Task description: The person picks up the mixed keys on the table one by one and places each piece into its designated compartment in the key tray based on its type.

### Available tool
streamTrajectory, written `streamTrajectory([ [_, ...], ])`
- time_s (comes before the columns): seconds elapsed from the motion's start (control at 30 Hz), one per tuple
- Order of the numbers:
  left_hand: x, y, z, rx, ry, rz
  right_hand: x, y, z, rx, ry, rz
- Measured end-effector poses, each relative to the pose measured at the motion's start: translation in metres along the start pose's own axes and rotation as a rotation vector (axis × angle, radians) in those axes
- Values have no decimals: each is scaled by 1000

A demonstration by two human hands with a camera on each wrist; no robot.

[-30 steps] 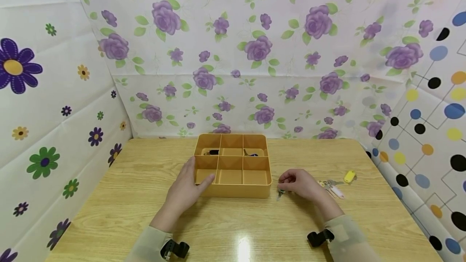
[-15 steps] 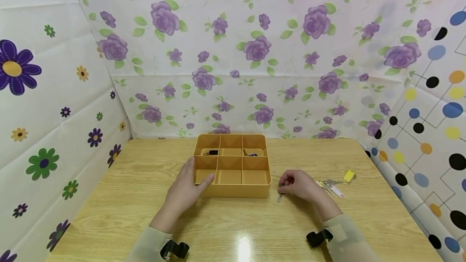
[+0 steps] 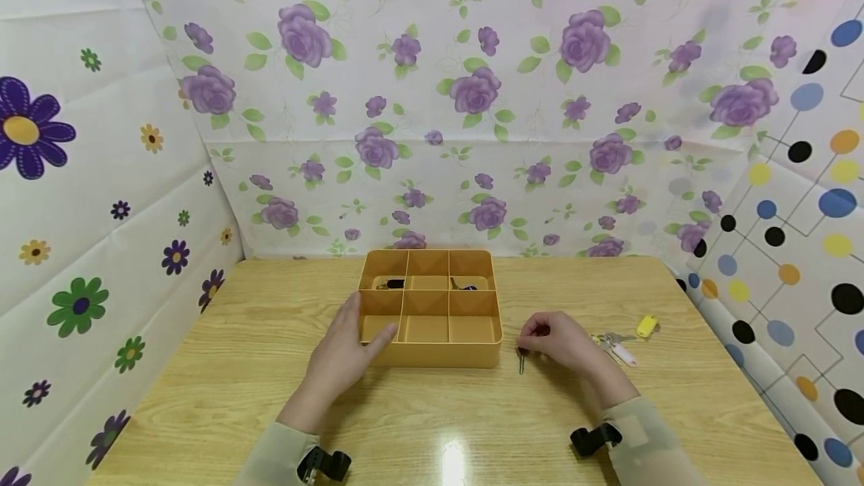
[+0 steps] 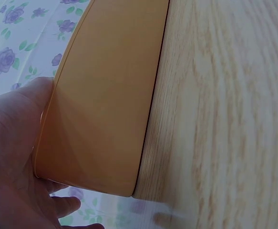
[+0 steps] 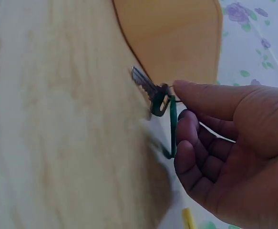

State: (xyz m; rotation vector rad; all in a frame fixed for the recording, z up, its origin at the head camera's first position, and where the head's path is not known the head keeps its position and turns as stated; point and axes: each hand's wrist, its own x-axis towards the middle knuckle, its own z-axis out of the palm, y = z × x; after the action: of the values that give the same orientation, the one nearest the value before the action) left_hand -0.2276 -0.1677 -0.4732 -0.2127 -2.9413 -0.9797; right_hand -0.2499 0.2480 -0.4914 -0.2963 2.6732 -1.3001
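Note:
My right hand [image 3: 556, 340] pinches the ring of a key [image 5: 144, 83] between thumb and index finger, just right of the box. The key's blade hangs from my fingertips [image 5: 184, 88], and a dark green loop or tag [image 5: 172, 126] dangles beside it. An orange-yellow box [image 3: 435, 355] with several compartments sits on the table. My left hand [image 3: 344, 351] rests at the box's front left corner, thumb over the front rim and fingers relaxed along the left side. In the back row, a black-tagged key [image 3: 396, 283] lies in the left compartment and a blue-tagged key [image 3: 467, 288] in the right.
Right of my right hand lie loose keys [image 3: 610, 339], one with a white-pink tag [image 3: 624, 354], and a yellow key tag [image 3: 646, 326]. The wooden table [image 3: 432, 411] meets flower-patterned cloth [image 3: 432, 171] behind and patterned cloth at both sides.
The key in my right hand has turned, its blade now pointing down toward me, and the hand has risen very slightly. My left hand and the box stay in place.

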Motion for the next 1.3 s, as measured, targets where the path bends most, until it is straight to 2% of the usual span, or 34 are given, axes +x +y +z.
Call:
streamTrajectory([
  [0.37,-2,2,0,7,12,1,-2,-5,-13,64,154,26],
  [0.9,-2,2,0,6,19,2,-1,-11,-19,375,214,41],
  [1.3,-2,2,0,1,19,8,-4,-20,-22,509,245,20],
])
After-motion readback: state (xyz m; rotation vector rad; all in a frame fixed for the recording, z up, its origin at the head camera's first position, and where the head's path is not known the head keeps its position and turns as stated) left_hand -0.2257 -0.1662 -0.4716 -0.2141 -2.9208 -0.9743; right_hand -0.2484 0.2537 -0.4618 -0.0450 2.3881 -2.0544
